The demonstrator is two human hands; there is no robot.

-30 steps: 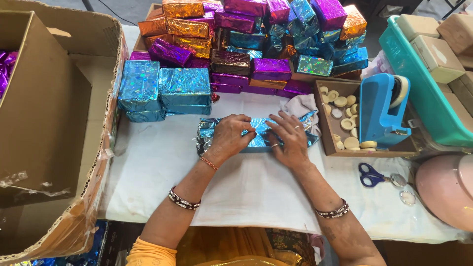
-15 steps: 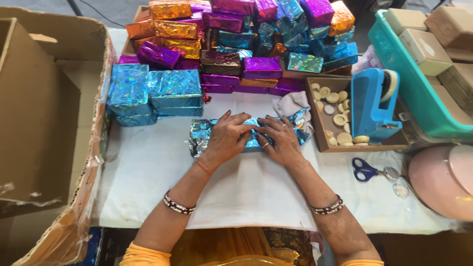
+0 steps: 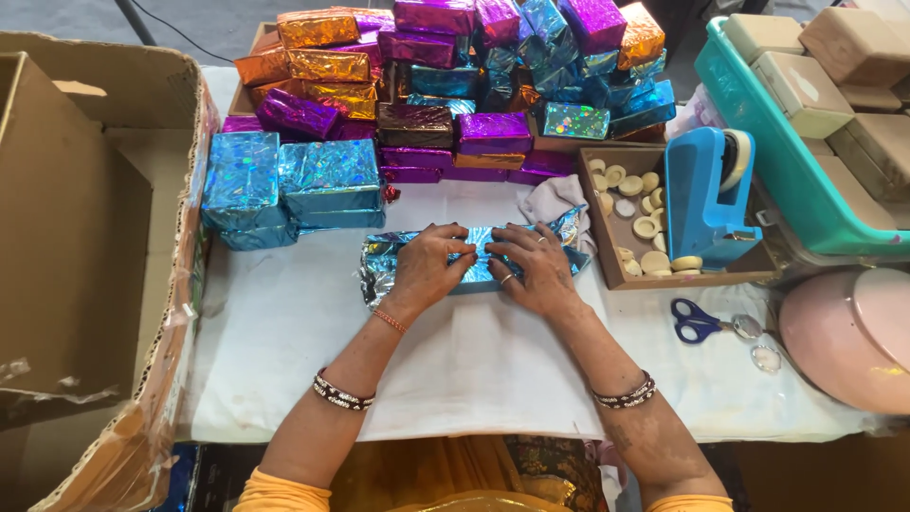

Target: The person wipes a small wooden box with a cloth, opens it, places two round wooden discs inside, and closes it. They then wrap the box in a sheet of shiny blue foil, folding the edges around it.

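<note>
Both hands press down on a blue foil parcel lying approx. mid-table, on the white cloth, a bit toward the far edge. Left hand lies on the parcel's left half, fingers curled & pressing the foil flat along the top, not wrapped around it. Right hand lies on the right half, fingers bent, tips meeting the left hand's at the middle seam; rings on two fingers. Loose foil sticks out crumpled at both ends of the parcel, unfolded.

Behind the parcel, toward the far edge: stack of wrapped boxes in purple, orange, blue & brown foil. Two bigger blue wrapped boxes sit at far left, near the parcel but not touching it.

Right of the parcel, just beside its right end: low brown tray w/ small round cream discs inside, plus a blue tape dispenser standing in it. A pale cloth is bunched betw. parcel & tray. Blue-handled scissors lie near the right edge, in front of the tray. Pink round lid at far right, by the scissors. Teal crate w/ beige blocks at far-right corner.

Big open cardboard box stands off the left edge.
</note>
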